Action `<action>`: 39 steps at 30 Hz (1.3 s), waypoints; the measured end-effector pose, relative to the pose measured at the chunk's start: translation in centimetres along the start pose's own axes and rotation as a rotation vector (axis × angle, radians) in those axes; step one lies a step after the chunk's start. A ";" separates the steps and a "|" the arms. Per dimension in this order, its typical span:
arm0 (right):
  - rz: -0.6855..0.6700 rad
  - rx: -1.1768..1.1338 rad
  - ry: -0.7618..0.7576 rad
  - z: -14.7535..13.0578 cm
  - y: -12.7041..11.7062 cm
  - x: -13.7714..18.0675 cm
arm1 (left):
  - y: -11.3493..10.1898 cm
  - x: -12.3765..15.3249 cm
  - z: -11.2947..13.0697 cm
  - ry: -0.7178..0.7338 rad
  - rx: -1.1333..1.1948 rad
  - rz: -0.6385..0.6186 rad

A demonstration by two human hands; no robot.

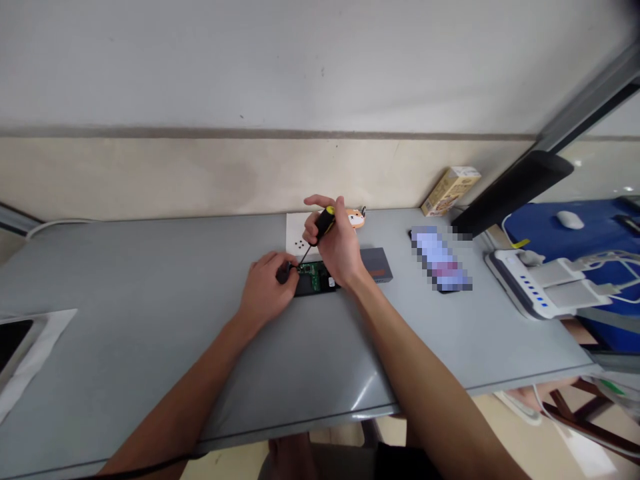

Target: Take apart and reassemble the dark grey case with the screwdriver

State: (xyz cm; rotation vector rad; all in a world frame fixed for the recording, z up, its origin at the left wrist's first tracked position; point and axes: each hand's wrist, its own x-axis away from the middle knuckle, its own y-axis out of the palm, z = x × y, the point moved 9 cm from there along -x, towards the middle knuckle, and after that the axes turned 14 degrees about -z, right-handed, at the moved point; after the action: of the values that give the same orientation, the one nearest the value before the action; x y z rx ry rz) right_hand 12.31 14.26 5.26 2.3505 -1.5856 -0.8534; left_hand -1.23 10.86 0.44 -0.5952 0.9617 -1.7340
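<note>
A small device with a green circuit board in a black case lies on the grey table. My left hand is closed on the device's left end and steadies it. My right hand is wrapped round a screwdriver with a yellow and black handle. The screwdriver slants down to the left, with its tip at the board's left edge. A grey cover piece lies just right of my right hand.
A white sheet with small screws lies behind the device. Further right are a phone, a small box against the wall, and a white power strip with plugs. A black monitor arm slants above.
</note>
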 end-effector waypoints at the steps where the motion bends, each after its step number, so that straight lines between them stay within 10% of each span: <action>1: -0.012 -0.006 0.006 -0.1 0.0 0.0 | 0.0 0.0 -0.1 -0.002 -0.001 0.002; 28: 0.055 0.350 -0.071 -1.0 -0.8 0.2 | 0.0 0.3 0.1 0.061 -0.011 -0.024; 39: 0.222 0.637 -0.280 -11.3 0.5 3.6 | -0.2 1.1 0.3 0.165 -0.049 -0.182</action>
State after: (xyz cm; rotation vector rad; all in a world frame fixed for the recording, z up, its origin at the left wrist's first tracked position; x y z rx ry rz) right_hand 19.13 8.97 13.48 2.4282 -2.4886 -0.7276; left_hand -1.48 9.81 0.69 -0.5937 1.0957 -1.9498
